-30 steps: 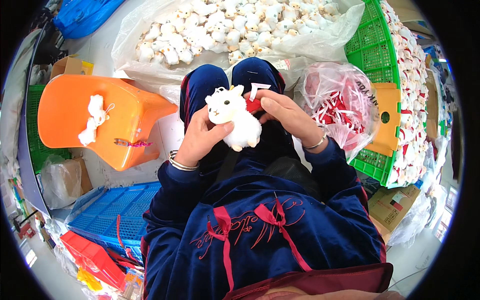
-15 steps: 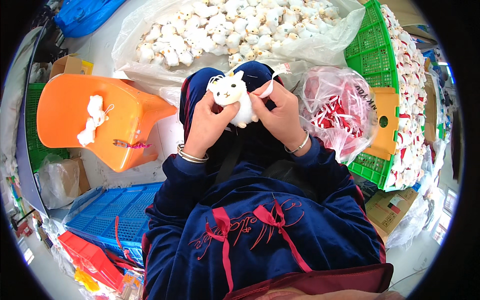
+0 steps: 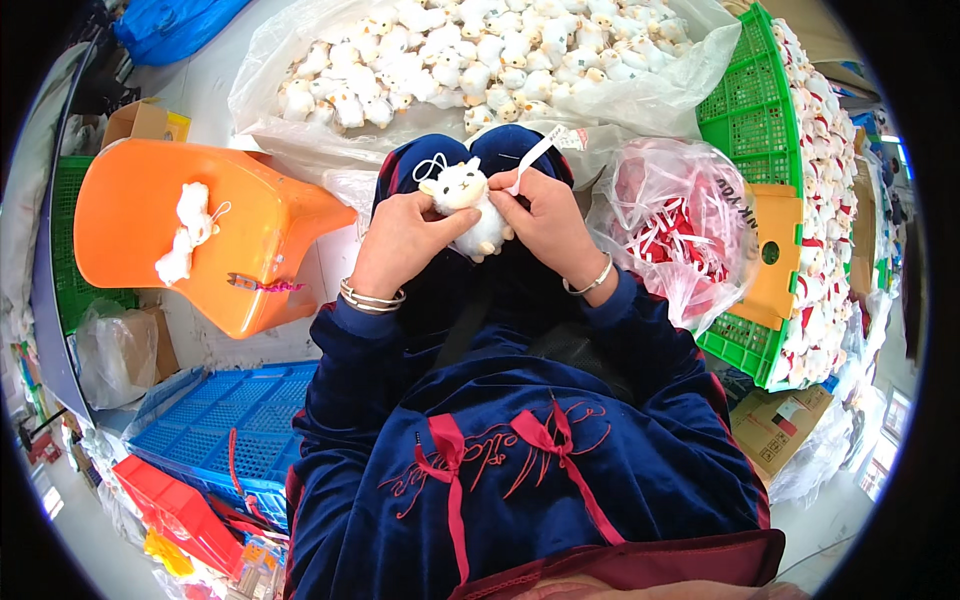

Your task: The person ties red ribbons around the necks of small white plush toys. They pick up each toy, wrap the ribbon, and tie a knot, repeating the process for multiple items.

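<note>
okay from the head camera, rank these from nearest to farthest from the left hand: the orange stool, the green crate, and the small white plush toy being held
1. Small white plush toy: held by the left hand, over the knees.
2. Orange stool: on the person's left, apart from the hand.
3. Green crate: far over on the right, beyond the right hand.

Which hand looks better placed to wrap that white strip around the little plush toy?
Probably the right hand: it already pinches the white strip beside the white plush toy. The left hand grips the toy's body, steadying it over the lap.
</note>
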`<action>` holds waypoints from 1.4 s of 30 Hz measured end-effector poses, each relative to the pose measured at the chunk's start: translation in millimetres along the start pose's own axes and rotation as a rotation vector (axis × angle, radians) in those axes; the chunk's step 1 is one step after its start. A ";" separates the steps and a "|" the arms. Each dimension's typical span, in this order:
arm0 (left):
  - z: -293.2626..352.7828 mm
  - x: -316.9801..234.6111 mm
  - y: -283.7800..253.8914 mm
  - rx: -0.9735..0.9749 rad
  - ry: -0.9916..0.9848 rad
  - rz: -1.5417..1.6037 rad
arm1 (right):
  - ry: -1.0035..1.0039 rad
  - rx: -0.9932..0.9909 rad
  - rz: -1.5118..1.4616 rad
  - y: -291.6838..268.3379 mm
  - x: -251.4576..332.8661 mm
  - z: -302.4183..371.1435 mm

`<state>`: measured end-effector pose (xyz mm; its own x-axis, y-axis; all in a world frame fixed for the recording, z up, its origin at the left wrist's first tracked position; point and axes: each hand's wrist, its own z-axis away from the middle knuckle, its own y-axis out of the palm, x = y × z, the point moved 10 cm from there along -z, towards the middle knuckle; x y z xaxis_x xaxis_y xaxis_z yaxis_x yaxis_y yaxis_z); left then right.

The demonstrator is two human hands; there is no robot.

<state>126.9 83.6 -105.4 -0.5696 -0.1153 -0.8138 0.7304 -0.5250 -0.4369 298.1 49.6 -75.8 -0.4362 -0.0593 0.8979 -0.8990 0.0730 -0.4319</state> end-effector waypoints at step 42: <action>-10.2 -3.4 1.3 0.006 0.164 0.020 | -0.088 0.015 0.142 6.4 5.5 -6.2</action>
<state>133.6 91.9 -107.0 -0.4849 0.0132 -0.8744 0.7386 -0.5292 -0.4176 290.3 55.9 -73.1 -0.5605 -0.1363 0.8168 -0.8280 0.0717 -0.5562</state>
